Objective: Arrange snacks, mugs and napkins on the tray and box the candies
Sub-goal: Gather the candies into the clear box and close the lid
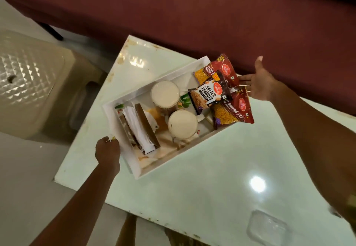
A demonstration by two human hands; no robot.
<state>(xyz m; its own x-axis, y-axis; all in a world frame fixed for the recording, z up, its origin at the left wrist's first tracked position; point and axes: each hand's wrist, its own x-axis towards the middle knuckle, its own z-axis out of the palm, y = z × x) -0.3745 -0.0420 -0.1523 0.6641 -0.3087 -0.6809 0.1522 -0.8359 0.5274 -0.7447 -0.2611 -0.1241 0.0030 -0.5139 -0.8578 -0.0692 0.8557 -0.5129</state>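
A white tray (185, 152) lies askew on the pale table (192, 197). In it stand two mugs (165, 93) (182, 126) of milky drink and a brown holder with white napkins (138, 128). A salted peanuts packet (209, 96) lies over two red bhujia sev packets (223, 66) (236, 109) at the tray's far right end. My left hand (107, 151) is curled beside the tray's left rim, pinching small yellowish candies (112, 138). My right hand (259, 83) is spread flat, fingertips touching the upper red packet.
A clear plastic box (267, 226) sits on the table near its front right edge. A beige plastic stool (28, 83) stands to the left of the table. A maroon sofa (192, 4) runs along the back.
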